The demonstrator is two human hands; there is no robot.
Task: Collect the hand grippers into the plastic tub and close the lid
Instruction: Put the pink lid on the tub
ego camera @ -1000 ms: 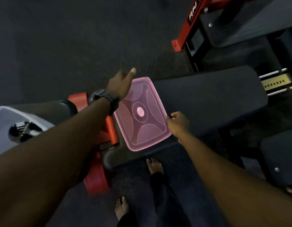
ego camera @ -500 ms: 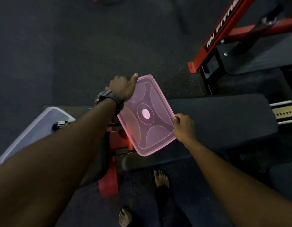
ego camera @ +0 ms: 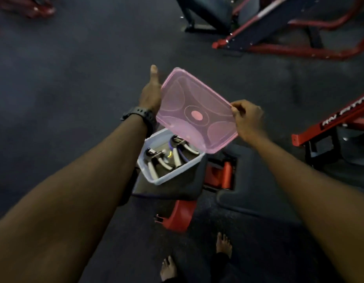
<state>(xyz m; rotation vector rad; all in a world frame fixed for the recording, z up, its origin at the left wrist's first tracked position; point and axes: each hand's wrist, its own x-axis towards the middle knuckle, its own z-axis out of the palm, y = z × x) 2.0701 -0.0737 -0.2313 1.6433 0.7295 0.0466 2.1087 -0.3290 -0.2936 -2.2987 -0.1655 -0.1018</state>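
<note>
A translucent pink lid (ego camera: 195,111) hangs in the air between my hands, tilted, its near corner over the far side of the tub. My left hand (ego camera: 151,93), with a black watch on the wrist, grips the lid's left edge, thumb pointing up. My right hand (ego camera: 247,117) pinches the lid's right corner. Below the lid, a clear white plastic tub (ego camera: 156,179) stands open on a dark padded bench seat (ego camera: 167,190). Two hand grippers (ego camera: 167,158) with silver handles and coiled springs lie inside it.
Red bench frame parts (ego camera: 220,172) sit right of the tub, and a second dark pad (ego camera: 248,199) lies beyond them. Red and black gym machines (ego camera: 279,37) stand at the back right and right edge. My bare feet (ego camera: 224,244) are on the dark floor.
The lid, held in both hands, has swung left from above the long bench pad to above the open tub. The view has turned left, bringing the tub to the middle.
</note>
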